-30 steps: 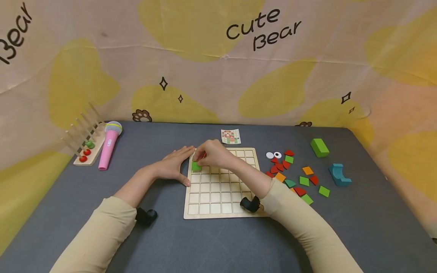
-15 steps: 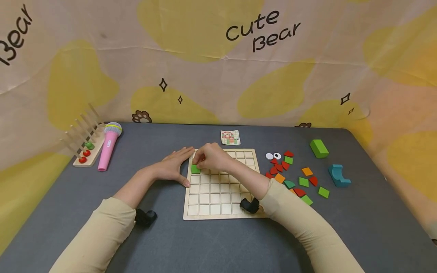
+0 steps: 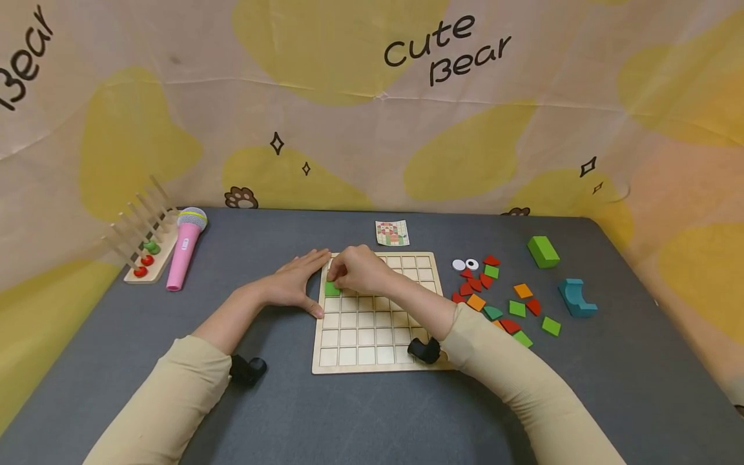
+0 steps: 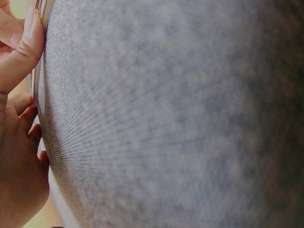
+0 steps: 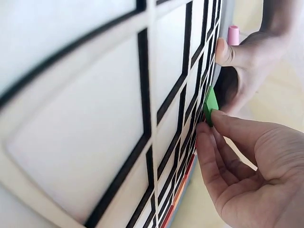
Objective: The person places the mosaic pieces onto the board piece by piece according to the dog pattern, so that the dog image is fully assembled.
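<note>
The right hand has sunk lower over the wooden grid board, fingers curled and pinching the green tile now settling into a left-column cell. The left hand stays flat, bracing the board's edge on the desk.

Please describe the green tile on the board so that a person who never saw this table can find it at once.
Find the wooden grid board in the middle of the grey table. Go to its far left corner, where both hands meet: the green tile lies in the leftmost column, at the right hand's fingertips. It is the only coloured piece seen on the board; the other green tiles lie loose to the right.
</note>
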{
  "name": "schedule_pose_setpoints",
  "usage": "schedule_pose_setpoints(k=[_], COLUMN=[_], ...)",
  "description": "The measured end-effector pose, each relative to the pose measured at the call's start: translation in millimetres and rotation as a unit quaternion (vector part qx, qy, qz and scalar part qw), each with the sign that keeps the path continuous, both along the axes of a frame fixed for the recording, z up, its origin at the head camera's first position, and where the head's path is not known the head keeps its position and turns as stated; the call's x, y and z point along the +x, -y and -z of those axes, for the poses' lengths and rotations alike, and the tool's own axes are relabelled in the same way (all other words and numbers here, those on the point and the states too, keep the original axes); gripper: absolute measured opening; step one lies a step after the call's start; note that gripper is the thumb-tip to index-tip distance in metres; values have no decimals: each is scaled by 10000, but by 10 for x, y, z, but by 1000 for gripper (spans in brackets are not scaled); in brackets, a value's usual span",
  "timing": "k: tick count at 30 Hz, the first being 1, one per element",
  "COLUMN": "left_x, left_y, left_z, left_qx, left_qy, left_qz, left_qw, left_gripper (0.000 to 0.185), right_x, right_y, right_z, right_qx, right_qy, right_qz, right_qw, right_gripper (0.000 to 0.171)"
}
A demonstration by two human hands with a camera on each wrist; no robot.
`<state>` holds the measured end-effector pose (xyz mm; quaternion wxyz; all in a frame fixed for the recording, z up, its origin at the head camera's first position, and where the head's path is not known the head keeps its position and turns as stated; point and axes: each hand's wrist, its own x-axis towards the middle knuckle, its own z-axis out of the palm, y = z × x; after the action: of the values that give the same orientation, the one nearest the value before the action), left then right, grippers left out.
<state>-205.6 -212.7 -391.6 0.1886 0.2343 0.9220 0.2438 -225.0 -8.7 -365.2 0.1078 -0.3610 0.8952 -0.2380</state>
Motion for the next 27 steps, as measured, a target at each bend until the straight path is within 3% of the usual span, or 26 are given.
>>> schedule_pose_setpoints(k=[20,27], left_x=[9,8], left_y=[0,-27], left_z=[-2,-6], left_qx=[-50,-43], left_qy=[-80,-103], left_qz=[4,-2], left_qw=[10000,9999], left_gripper=[124,124], right_x=[-21,-129], right_y=[2,-197], right_z=[8,-89], right_qx=[-9,-142], right_qy=[-40,33], right_qz=[-85,219], right_qw=[10000,9997], right_gripper=[13,10])
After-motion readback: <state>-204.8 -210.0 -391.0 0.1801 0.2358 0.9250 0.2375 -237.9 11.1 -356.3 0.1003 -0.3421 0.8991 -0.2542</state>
